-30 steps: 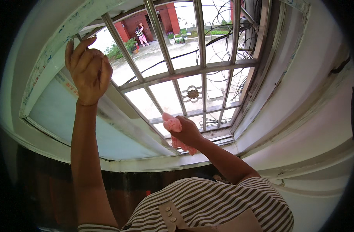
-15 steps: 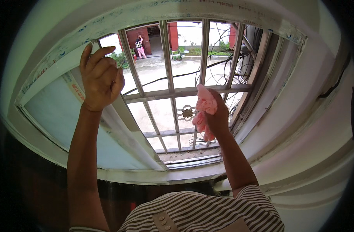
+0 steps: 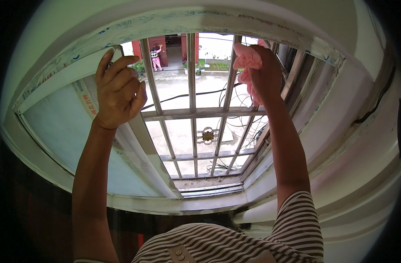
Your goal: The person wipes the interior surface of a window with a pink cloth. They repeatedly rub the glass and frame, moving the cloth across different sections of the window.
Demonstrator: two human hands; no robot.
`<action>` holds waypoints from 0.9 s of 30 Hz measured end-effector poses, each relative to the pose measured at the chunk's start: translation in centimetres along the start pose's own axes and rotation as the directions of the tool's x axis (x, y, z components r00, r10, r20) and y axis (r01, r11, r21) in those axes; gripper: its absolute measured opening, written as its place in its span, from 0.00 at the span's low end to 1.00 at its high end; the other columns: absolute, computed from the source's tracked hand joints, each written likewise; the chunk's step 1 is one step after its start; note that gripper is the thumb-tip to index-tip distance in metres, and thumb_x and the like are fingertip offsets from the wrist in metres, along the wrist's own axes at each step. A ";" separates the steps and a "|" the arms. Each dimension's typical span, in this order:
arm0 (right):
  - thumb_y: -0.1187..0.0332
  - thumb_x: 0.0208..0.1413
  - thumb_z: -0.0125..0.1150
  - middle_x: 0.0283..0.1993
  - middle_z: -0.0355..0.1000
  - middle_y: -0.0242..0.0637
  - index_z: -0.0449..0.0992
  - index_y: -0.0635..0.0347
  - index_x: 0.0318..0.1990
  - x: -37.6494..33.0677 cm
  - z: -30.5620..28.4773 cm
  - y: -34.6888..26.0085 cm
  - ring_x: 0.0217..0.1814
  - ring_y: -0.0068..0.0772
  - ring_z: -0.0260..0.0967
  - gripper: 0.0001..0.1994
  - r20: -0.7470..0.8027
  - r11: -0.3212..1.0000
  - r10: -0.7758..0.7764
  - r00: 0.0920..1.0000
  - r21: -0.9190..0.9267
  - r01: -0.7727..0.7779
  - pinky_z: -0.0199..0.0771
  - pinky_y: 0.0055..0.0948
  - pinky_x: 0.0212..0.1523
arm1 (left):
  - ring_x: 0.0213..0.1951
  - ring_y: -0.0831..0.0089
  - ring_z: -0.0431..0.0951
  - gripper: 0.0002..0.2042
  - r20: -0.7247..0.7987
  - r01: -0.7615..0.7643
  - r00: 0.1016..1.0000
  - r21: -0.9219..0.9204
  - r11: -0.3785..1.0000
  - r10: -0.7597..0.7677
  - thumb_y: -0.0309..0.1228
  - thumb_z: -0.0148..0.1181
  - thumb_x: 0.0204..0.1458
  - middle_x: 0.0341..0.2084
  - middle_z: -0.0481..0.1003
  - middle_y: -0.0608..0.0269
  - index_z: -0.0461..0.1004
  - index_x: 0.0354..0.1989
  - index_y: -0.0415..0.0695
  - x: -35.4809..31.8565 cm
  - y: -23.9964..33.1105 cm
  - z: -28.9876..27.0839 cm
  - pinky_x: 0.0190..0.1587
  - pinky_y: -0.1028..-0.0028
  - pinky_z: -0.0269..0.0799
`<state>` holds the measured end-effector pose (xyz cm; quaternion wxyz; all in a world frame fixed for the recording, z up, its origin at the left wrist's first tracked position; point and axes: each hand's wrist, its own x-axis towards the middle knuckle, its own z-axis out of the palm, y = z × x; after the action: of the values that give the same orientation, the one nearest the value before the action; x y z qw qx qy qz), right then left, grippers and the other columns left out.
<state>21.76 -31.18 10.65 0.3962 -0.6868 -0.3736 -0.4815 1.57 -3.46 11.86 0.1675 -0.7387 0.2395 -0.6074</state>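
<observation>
Right hand (image 3: 269, 72) closed around crumpled pink fabric cloth (image 3: 247, 59), up by the upper right of the silver metal window bars (image 3: 191, 79); contact unclear. Left hand (image 3: 120, 92), fingers loosely bent, at top corner of white-framed frosted window sash (image 3: 60, 127); can't tell if it grips.

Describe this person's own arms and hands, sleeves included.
The left hand and right hand are ungloved, and the left forearm and right forearm are bare. The right sleeve is short, with dark brown and whitish stripes; only a sliver of the left sleeve shows at the picture's lower edge.
</observation>
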 end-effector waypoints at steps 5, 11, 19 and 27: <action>0.79 0.41 0.59 0.44 0.73 0.43 0.75 0.50 0.48 2.6 1.5 1.7 0.42 0.46 0.73 0.22 0.008 0.984 -0.102 0.995 -0.147 0.102 0.75 0.39 0.40 | 0.50 0.60 0.74 0.02 0.001 -0.006 1.000 -0.023 1.000 0.006 0.22 0.57 0.42 0.30 0.73 0.61 0.72 0.20 0.40 -0.1 -0.1 0.1 0.65 0.50 0.51; 0.79 0.43 0.53 0.43 0.73 0.42 0.75 0.51 0.48 2.5 2.6 1.9 0.45 0.48 0.72 0.21 0.095 0.971 -0.090 0.991 -0.213 0.109 0.73 0.39 0.43 | 0.47 0.64 0.75 0.06 -0.046 0.013 0.999 -0.015 1.000 -0.014 0.24 0.59 0.40 0.25 0.71 0.64 0.70 0.16 0.42 0.2 0.2 0.2 0.64 0.51 0.54; 0.79 0.41 0.56 0.40 0.72 0.40 0.76 0.49 0.47 1.7 2.7 1.6 0.43 0.46 0.72 0.22 0.140 0.968 -0.055 0.989 -0.233 0.087 0.73 0.38 0.42 | 0.47 0.63 0.75 0.05 -0.042 0.003 0.999 -0.012 1.000 -0.003 0.24 0.59 0.40 0.25 0.71 0.64 0.71 0.17 0.42 0.1 0.1 0.0 0.63 0.51 0.54; 0.79 0.42 0.58 0.39 0.73 0.36 0.76 0.48 0.46 -0.9 2.8 1.9 0.43 0.42 0.73 0.21 0.202 0.960 -0.035 0.979 -0.265 0.089 0.74 0.36 0.41 | 0.47 0.63 0.75 0.05 -0.041 0.010 0.999 -0.011 1.000 -0.011 0.24 0.59 0.40 0.25 0.71 0.64 0.71 0.17 0.42 0.3 0.3 0.0 0.63 0.51 0.55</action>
<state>24.30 -29.55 8.85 0.2440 -0.7664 -0.3625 -0.4709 1.56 -3.86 11.98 0.1554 -0.7281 0.2422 -0.6221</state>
